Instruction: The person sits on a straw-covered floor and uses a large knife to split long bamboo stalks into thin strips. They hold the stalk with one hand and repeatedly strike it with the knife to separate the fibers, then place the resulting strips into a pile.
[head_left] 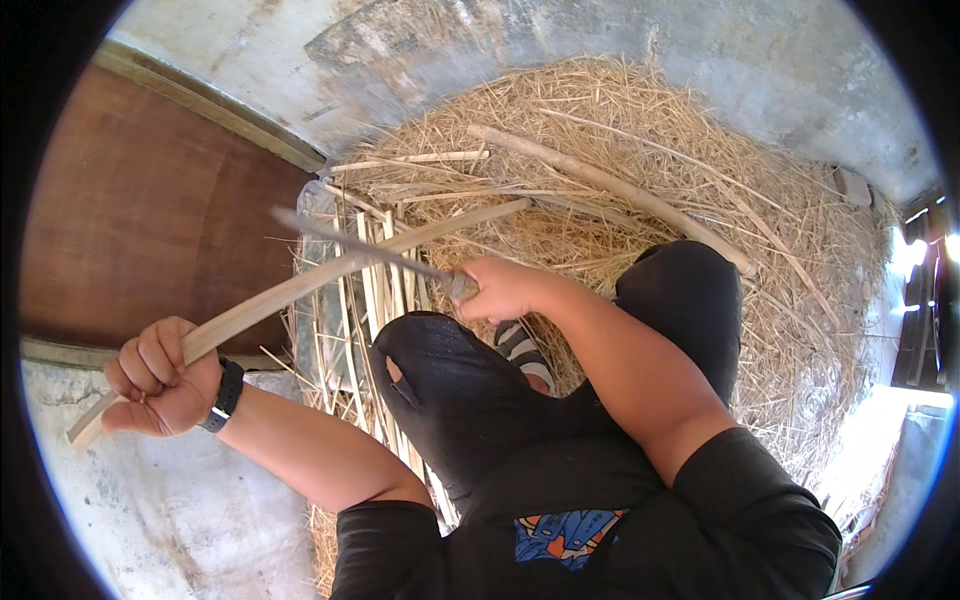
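Observation:
My left hand (165,380), with a black watch on the wrist, is wrapped round one end of a long pale strip of split bamboo or wood (265,300). The strip slants up and to the right, its far end over the straw. My right hand (495,288) grips the short handle of a knife (325,230) with a long, narrow, dark blade. That blade points left and crosses the strip around its middle; its edge is blurred. Whether it cuts into the strip I cannot tell. Several thin pale strips (375,285) lie below the crossing, beside my bent knee.
Straw and shavings (790,240) cover the floor ahead and to the right. A thick pole (610,180) lies across them. A brown wooden door (150,215) is at the left, next to a grey wall (480,40). A small block (852,187) sits at the far right.

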